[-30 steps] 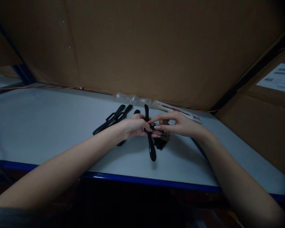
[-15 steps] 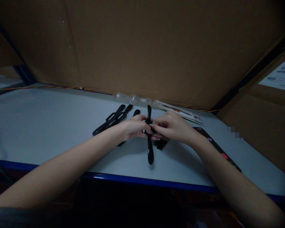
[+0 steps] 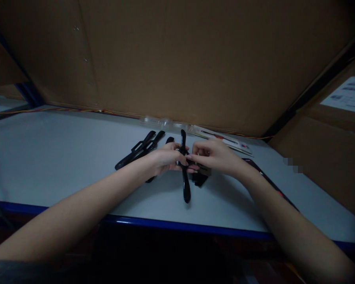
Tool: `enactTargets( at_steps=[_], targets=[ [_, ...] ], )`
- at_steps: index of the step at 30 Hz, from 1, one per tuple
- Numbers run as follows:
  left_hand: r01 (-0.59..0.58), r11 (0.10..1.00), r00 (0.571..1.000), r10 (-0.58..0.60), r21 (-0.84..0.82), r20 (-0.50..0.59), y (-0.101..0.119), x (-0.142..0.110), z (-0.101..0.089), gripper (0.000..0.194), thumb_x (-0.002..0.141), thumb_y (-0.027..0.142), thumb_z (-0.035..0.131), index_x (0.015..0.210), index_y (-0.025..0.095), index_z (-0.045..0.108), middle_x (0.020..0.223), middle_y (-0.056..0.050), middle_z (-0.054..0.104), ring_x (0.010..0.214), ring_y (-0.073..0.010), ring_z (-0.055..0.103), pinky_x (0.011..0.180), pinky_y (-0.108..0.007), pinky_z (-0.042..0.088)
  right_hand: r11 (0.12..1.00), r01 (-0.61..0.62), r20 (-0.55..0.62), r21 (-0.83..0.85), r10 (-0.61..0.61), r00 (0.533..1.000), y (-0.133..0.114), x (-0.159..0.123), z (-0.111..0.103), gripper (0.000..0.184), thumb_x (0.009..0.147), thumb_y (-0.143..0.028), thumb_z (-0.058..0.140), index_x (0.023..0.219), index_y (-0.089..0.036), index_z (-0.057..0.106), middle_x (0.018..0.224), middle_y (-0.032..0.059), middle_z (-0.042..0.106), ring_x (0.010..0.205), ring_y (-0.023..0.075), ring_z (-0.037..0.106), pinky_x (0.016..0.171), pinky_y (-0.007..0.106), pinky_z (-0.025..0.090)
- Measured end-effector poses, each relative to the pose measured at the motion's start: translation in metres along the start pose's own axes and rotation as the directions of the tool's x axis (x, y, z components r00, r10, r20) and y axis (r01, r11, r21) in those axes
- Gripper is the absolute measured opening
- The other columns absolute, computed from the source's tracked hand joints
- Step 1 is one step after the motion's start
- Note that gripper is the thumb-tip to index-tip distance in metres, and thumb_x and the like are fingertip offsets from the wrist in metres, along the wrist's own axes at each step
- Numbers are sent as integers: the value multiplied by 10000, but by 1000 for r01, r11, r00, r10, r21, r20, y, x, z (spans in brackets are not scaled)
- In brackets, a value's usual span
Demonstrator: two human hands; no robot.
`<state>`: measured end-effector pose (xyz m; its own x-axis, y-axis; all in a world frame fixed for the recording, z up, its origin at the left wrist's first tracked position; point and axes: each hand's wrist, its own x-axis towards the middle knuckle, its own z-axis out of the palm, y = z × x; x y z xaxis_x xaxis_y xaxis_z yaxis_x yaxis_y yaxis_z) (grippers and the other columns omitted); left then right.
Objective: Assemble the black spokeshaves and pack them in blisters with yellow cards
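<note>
My left hand (image 3: pixel 166 157) grips a black spokeshave (image 3: pixel 186 190) by its middle, with one handle pointing away from me and the other toward me. The fingers of my right hand (image 3: pixel 216 154) are curled, and its thumb tip presses at the middle of this spokeshave. Whatever small part lies between those fingertips is hidden. To the left, two more black spokeshaves (image 3: pixel 137 148) lie side by side on the table. Another black handle (image 3: pixel 170 140) shows partly behind my left hand. Small dark pieces (image 3: pixel 200 180) rest beneath my right hand.
Clear plastic packaging (image 3: pixel 165 123) and a printed card (image 3: pixel 221 138) lie along the cardboard wall (image 3: pixel 177 59). A dark flat pad (image 3: pixel 273 184) is partly covered by my right forearm. The pale table (image 3: pixel 62 157) has a blue front edge (image 3: pixel 165 223).
The held spokeshave has shifted slightly left. My right hand's fingers have shifted and opened a little around its middle, with the thumb still against it. The other spokeshaves have not moved.
</note>
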<state>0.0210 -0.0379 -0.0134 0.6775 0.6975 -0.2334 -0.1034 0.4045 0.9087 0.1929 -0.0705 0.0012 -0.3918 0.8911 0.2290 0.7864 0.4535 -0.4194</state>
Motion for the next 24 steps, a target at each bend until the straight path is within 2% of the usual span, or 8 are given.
enactTargets(
  at_steps=[3, 6, 9, 11, 14, 17, 20, 24],
  targets=[
    [3, 999, 1000, -2, 42, -30, 1, 0, 1, 567, 588, -112, 509, 1110, 96, 435, 757, -40, 612, 614, -160, 661, 665, -324, 541, 996, -76, -47, 42, 78, 996, -5, 3, 16, 304, 787, -292, 516, 509, -169, 504, 464, -31, 463, 452, 81, 393, 470, 243, 236],
    [2, 998, 999, 1, 61, -50, 2, 0, 2, 524, 592, -111, 499, 1065, 108, 446, 738, -43, 620, 626, -167, 665, 672, -324, 542, 959, -178, -74, 221, 198, 977, -10, 4, 23, 344, 815, -321, 454, 514, -164, 513, 485, -11, 485, 465, 94, 416, 472, 245, 273],
    [-5, 1000, 1000, 6, 30, -20, 3, -1, 2, 501, 601, -109, 501, 1048, 110, 439, 795, -71, 632, 665, -172, 673, 705, -342, 543, 944, -130, -115, 305, 172, 978, -8, 4, 14, 293, 814, -379, 485, 629, -162, 555, 522, -25, 467, 486, 94, 411, 481, 238, 296],
    [-5, 1000, 1000, 5, 14, -2, 3, -2, 2, 533, 603, -110, 509, 1080, 109, 412, 841, -85, 629, 672, -169, 675, 716, -347, 543, 967, -46, -131, 251, 80, 988, -4, 2, 4, 189, 769, -359, 573, 799, -173, 584, 556, -47, 449, 509, 94, 410, 491, 230, 297],
    [-5, 1000, 1000, 6, 26, -4, 3, -2, 2, 559, 609, -108, 502, 1113, 102, 383, 848, -79, 625, 635, -152, 670, 704, -331, 543, 995, 23, -53, 101, -17, 998, 1, 0, -6, 224, 745, -335, 621, 920, -197, 597, 556, -62, 434, 517, 94, 410, 505, 228, 286],
    [-20, 999, 1000, 19, 34, 8, 1, -1, 1, 565, 604, -105, 496, 1119, 96, 379, 835, -71, 630, 628, -157, 671, 704, -336, 545, 1000, 19, -37, -19, -20, 999, 0, 0, -1, 162, 767, -348, 598, 759, -186, 599, 504, -61, 425, 483, 84, 389, 495, 233, 249],
    [-7, 999, 1000, 6, 51, 14, -1, 1, 0, 562, 593, -106, 496, 1104, 104, 396, 798, -56, 636, 627, -168, 674, 685, -331, 548, 998, -23, -75, -59, 19, 997, -6, 2, 12, 266, 812, -316, 524, 588, -173, 530, 478, -46, 435, 460, 77, 376, 486, 241, 227],
    [9, 1000, 1000, -9, 27, 3, -3, 3, 0, 522, 587, -108, 508, 1052, 114, 428, 784, -54, 636, 655, -176, 676, 681, -335, 554, 992, -126, -124, -19, 123, 985, -9, 3, 17, 398, 859, -354, 439, 511, -168, 493, 471, -24, 433, 460, 86, 375, 476, 249, 224]
  ],
)
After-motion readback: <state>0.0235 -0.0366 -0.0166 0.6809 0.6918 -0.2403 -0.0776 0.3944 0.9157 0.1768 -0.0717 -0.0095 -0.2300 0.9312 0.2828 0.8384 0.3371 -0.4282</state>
